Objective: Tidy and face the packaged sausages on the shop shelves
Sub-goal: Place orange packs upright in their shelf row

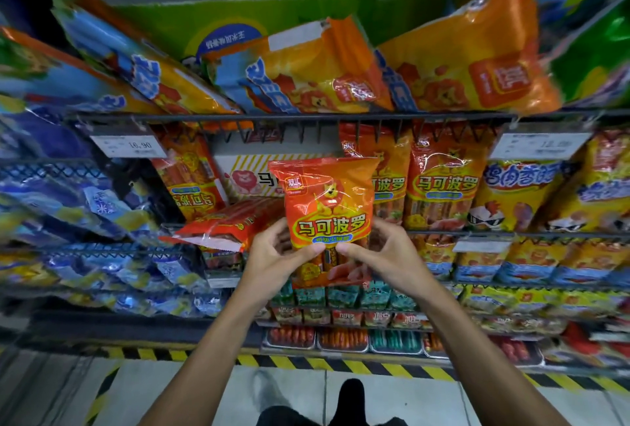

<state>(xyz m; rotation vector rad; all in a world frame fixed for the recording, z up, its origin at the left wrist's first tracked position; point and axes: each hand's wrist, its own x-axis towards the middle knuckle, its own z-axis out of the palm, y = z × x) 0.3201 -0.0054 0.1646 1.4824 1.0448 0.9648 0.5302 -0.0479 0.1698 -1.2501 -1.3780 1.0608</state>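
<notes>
**Orange pack held upright before a gap in the row**

Wire shelving filled the view, each tier crowded with glossy sausage bags, those on the top tier leaning at loose angles. On the middle tier, two upright packs of the same orange kind stood faced to the right; to the left a red pack lay fallen flat across the shelf edge, with a white carton behind it.

Between these, the orange sausage pack was held in front of the shelf, long axis vertical, label toward the person. Its slot seemed to lie straight beyond it, left of the faced pair, so the coming move was probably a short push away from the body.

Both hands gripped its lower half: the left hand from the left, the right hand from the right, thumbs pressed on the front, equally near.

Its label read 马可波罗, with 双汇 on the corner badge. A price tag on the left showed 16.90.
</notes>
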